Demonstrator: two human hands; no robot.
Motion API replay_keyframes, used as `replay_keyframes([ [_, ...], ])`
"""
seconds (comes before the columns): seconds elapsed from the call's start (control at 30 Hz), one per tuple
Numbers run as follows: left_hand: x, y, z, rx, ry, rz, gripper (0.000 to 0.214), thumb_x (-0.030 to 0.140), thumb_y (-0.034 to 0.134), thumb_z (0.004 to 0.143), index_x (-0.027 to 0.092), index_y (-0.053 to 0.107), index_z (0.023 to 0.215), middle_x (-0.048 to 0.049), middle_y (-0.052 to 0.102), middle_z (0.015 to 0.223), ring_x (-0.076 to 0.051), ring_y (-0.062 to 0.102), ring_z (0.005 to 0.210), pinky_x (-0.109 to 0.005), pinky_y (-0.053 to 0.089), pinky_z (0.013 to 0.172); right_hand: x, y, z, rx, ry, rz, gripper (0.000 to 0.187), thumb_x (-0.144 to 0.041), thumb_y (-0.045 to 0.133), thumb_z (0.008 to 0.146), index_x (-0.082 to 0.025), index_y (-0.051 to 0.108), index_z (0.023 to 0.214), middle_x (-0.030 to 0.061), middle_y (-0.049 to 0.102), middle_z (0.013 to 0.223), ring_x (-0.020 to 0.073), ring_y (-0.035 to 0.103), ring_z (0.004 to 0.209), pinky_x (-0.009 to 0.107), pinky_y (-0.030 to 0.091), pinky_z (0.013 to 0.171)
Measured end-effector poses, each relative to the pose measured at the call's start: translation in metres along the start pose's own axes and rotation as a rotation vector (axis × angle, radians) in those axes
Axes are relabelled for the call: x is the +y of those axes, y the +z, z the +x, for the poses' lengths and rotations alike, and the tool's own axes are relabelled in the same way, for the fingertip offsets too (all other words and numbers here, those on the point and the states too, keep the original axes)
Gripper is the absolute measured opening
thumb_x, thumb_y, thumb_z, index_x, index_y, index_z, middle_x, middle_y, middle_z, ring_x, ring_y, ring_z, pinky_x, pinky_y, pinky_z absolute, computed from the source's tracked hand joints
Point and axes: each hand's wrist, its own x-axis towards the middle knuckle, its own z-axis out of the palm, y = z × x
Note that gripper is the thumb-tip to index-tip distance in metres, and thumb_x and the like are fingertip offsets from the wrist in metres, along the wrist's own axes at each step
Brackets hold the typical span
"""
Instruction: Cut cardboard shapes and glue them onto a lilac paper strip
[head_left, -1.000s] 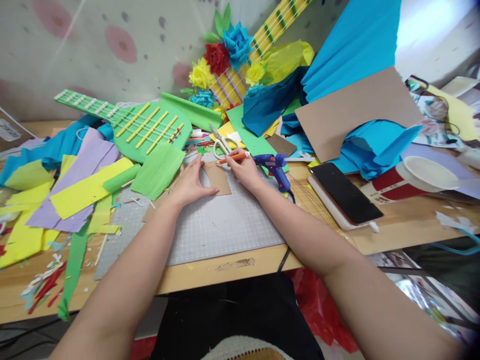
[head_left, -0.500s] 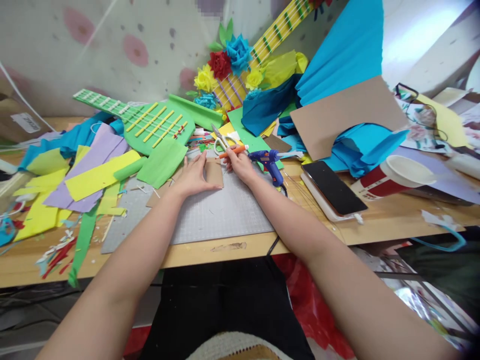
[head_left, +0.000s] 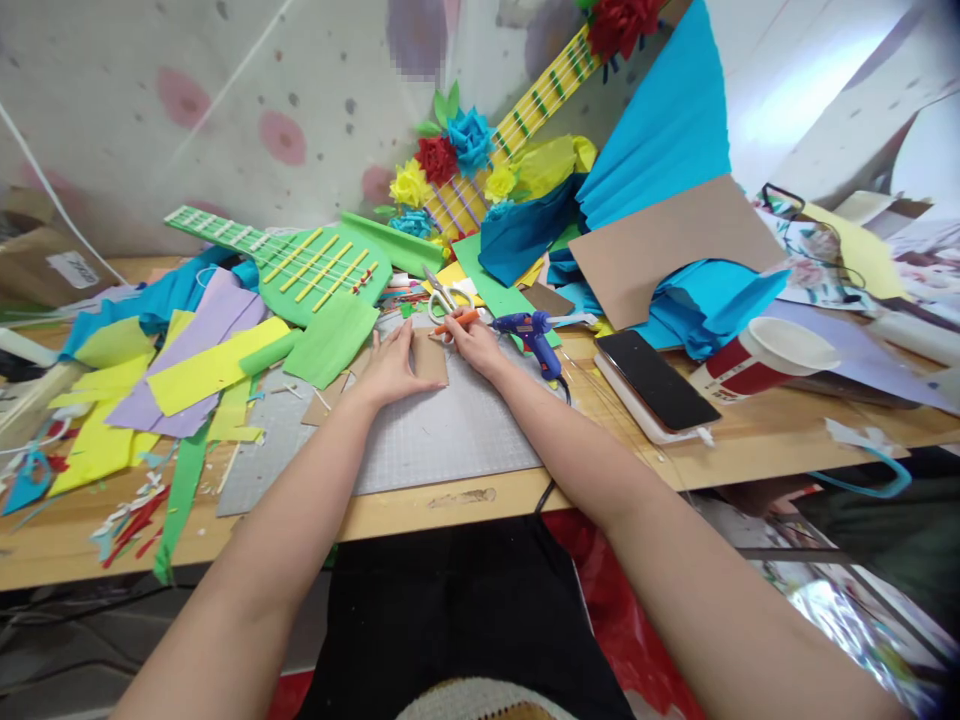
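Cardboard piece (head_left: 433, 362) is lying at the far end of the grey cutting mat (head_left: 450, 440), with the left hand (head_left: 388, 368) pressed flat on it, fingers spread open. The right hand (head_left: 474, 346), at 3 o'clock from the card, has its fingers pinched round an orange tool (head_left: 454, 323) pointing to 9 o'clock. There's a blue glue gun (head_left: 534, 335) just at 3 o'clock of that hand and scissors (head_left: 442, 293) at 12.

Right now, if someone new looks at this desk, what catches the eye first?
The bright blue pleated paper fan at the back right and the flat green paper guitar at the back left stand out most. In the middle, on the grey cutting mat, the left hand presses a small brown cardboard piece flat while the right hand grips a slim orange tool.
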Motion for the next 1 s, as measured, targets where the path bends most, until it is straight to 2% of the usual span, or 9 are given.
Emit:
replay_keyframes([
  [0.3,0.0023,-0.0018,0.0008,-0.001,-0.016,-0.016,0.117,0.064,0.066,0.053,0.012,0.010,0.142,-0.0215,0.034,0.140,-0.033,0.027,0.132,-0.053,0.003,0.109,-0.0061,-0.0019,-0.0021,-0.012,0.043,-0.055,0.020,-0.041,0.042,0.083,-0.021,0.046,0.081,-0.0033,0.059,0.066,0.0105,0.055,0.062,0.022,0.041,0.061],
  [0.73,0.0029,-0.0018,0.0019,-0.009,-0.027,-0.016,0.118,0.064,0.067,0.053,0.012,0.010,0.142,-0.0220,0.037,0.138,-0.033,0.028,0.132,-0.051,0.001,0.110,-0.0067,-0.0042,-0.0018,0.039,0.049,-0.090,0.019,-0.038,0.042,0.083,-0.020,0.046,0.078,-0.0041,0.057,0.064,0.0098,0.052,0.058,0.022,0.039,0.060],
  [0.9,-0.0004,0.0005,0.0023,0.001,-0.006,-0.012,0.118,0.064,0.066,0.053,0.013,0.008,0.142,-0.0216,0.034,0.140,-0.033,0.026,0.133,-0.052,0.002,0.110,-0.0079,-0.0076,-0.0040,0.101,0.059,-0.061,0.017,-0.035,0.041,0.082,-0.020,0.046,0.076,-0.0046,0.055,0.060,0.0101,0.050,0.056,0.022,0.038,0.059],
  [1.0,-0.0012,0.0009,0.0021,0.002,0.001,-0.010,0.117,0.064,0.066,0.054,0.014,0.007,0.142,-0.0214,0.033,0.141,-0.032,0.026,0.133,-0.052,0.002,0.109,-0.0083,-0.0085,-0.0049,0.080,0.047,-0.047,0.018,-0.037,0.042,0.081,-0.020,0.046,0.076,-0.0043,0.055,0.061,0.0101,0.050,0.057,0.022,0.037,0.059],
])
